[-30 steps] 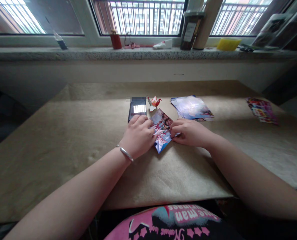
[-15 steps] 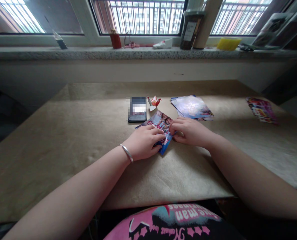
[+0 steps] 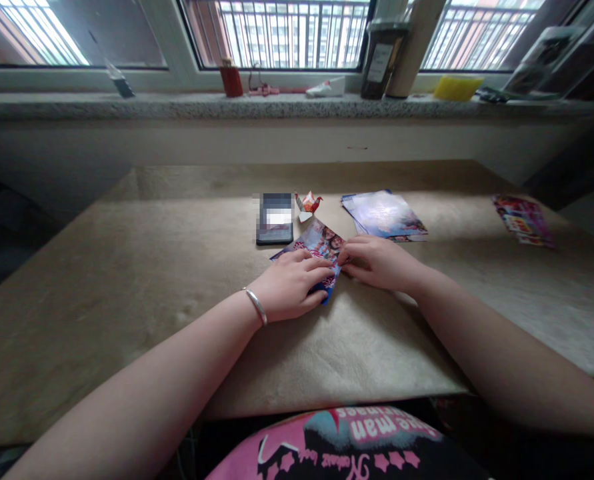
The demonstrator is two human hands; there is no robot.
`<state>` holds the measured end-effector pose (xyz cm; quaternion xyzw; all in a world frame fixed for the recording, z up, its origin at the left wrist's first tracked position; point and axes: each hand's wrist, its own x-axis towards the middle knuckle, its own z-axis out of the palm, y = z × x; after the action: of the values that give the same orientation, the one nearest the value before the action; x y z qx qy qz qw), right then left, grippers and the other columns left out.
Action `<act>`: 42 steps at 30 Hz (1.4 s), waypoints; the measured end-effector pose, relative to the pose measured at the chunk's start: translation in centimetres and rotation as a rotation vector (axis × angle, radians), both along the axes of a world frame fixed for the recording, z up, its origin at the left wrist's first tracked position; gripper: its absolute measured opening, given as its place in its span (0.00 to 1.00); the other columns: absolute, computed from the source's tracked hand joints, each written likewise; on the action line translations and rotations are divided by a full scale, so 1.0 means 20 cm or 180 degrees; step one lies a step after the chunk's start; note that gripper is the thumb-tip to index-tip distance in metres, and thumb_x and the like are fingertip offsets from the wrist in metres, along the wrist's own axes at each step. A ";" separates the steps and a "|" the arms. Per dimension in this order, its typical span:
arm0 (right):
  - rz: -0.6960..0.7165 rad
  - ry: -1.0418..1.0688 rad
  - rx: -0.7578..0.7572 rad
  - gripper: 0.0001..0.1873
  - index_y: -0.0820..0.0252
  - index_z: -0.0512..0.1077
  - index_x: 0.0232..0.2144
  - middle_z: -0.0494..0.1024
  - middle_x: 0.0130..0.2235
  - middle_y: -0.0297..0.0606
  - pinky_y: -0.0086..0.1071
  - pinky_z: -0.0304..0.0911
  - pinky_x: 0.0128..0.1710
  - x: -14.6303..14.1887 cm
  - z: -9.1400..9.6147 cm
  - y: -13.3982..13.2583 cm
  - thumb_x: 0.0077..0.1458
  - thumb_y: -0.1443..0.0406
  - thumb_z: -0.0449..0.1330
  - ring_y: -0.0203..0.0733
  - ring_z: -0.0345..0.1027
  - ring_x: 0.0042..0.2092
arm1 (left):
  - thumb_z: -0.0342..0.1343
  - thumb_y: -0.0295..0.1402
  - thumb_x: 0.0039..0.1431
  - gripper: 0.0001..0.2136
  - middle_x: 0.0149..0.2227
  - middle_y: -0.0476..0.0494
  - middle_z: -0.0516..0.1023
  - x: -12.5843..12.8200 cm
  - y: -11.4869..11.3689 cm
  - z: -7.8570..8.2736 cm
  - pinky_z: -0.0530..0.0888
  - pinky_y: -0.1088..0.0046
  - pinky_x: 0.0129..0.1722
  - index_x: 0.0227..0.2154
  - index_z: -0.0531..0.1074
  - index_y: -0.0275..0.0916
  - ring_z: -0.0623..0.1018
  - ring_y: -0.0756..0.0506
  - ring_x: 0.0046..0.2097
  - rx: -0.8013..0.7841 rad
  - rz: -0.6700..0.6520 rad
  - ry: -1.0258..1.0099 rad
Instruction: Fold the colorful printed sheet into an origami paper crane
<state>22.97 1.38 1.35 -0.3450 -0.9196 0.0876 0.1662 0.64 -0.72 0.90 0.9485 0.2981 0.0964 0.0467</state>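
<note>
A printed, glossy sheet of paper (image 3: 321, 233) lies at an angle on the table in front of me, a blue corner pointing my way. My left hand (image 3: 294, 283) rests flat across its lower left part, fingers apart, covering much of the print. At the sheet's right edge, the thumb and fingers of my right hand (image 3: 371, 261) are pinched together on the paper. Just beyond the sheet stand a small red-and-white folded paper figure (image 3: 309, 205) and, to its left, a phone (image 3: 275, 230) with a blurred screen.
A stack of printed sheets (image 3: 384, 215) lies to the right beyond my right hand. Colourful printed papers (image 3: 524, 220) sit at the table's far right. On the stone windowsill (image 3: 177, 107) are a red container (image 3: 231, 80), a dark jar (image 3: 379, 63) and a yellow block (image 3: 457, 87).
My left hand has shifted very slightly to the right on the sheet. My right fingers have drawn in a little along its right edge, and that edge looks flatter.
</note>
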 end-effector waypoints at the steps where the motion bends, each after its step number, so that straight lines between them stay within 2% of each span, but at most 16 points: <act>1: 0.0006 0.0008 -0.0010 0.06 0.59 0.71 0.31 0.75 0.33 0.38 0.31 0.60 0.39 0.00 0.00 0.00 0.52 0.69 0.54 0.40 0.67 0.38 | 0.49 0.40 0.59 0.19 0.55 0.45 0.68 0.00 0.00 0.00 0.62 0.58 0.55 0.52 0.66 0.41 0.66 0.40 0.53 -0.0005 -0.0002 0.0022; 7: -0.0014 -0.0039 -0.0077 0.06 0.58 0.72 0.28 0.75 0.32 0.36 0.30 0.60 0.36 0.02 0.02 0.01 0.47 0.71 0.58 0.39 0.67 0.35 | 0.51 0.47 0.56 0.23 0.54 0.44 0.69 0.01 -0.03 0.01 0.62 0.58 0.53 0.52 0.66 0.42 0.66 0.39 0.52 0.0016 0.0114 0.0095; 12: -0.0025 -0.0032 -0.0152 0.05 0.58 0.72 0.28 0.74 0.32 0.37 0.31 0.61 0.38 0.04 0.01 0.03 0.46 0.71 0.58 0.40 0.66 0.37 | 0.52 0.49 0.55 0.30 0.55 0.39 0.67 0.04 -0.03 -0.01 0.61 0.59 0.54 0.56 0.60 0.37 0.66 0.38 0.53 0.0039 0.0375 0.0057; 17: -0.0005 -0.0033 -0.0248 0.05 0.59 0.72 0.29 0.74 0.33 0.39 0.33 0.61 0.39 0.05 -0.01 0.05 0.47 0.70 0.58 0.40 0.66 0.38 | 0.51 0.49 0.55 0.27 0.54 0.40 0.67 0.03 -0.03 -0.02 0.60 0.59 0.54 0.54 0.64 0.39 0.66 0.38 0.53 0.0030 0.0362 0.0059; 21: -0.0018 0.0000 -0.0351 0.06 0.58 0.73 0.30 0.74 0.34 0.39 0.33 0.62 0.40 0.06 -0.02 0.05 0.46 0.70 0.59 0.41 0.67 0.39 | 0.51 0.48 0.55 0.26 0.54 0.40 0.67 0.02 -0.03 -0.02 0.60 0.58 0.54 0.54 0.63 0.41 0.66 0.38 0.53 0.0036 0.0334 0.0031; 31: -0.0109 0.0237 0.0066 0.06 0.58 0.73 0.30 0.76 0.37 0.41 0.34 0.63 0.41 0.03 -0.01 0.03 0.54 0.66 0.56 0.41 0.69 0.40 | 0.51 0.46 0.55 0.26 0.54 0.42 0.67 0.02 -0.03 -0.02 0.60 0.57 0.55 0.55 0.62 0.41 0.65 0.38 0.53 0.0014 0.0308 0.0038; 42: -0.0222 0.0640 -0.0045 0.05 0.59 0.72 0.29 0.74 0.41 0.42 0.36 0.64 0.47 -0.01 -0.04 0.03 0.52 0.68 0.56 0.41 0.69 0.44 | 0.51 0.47 0.55 0.25 0.54 0.42 0.67 0.02 -0.02 -0.03 0.60 0.56 0.56 0.54 0.64 0.41 0.65 0.38 0.53 0.0006 0.0279 -0.0001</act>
<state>22.75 1.90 0.58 -0.3674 -0.8851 0.1224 0.2581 1.08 -1.21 0.26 0.9345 0.3393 0.0988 0.0417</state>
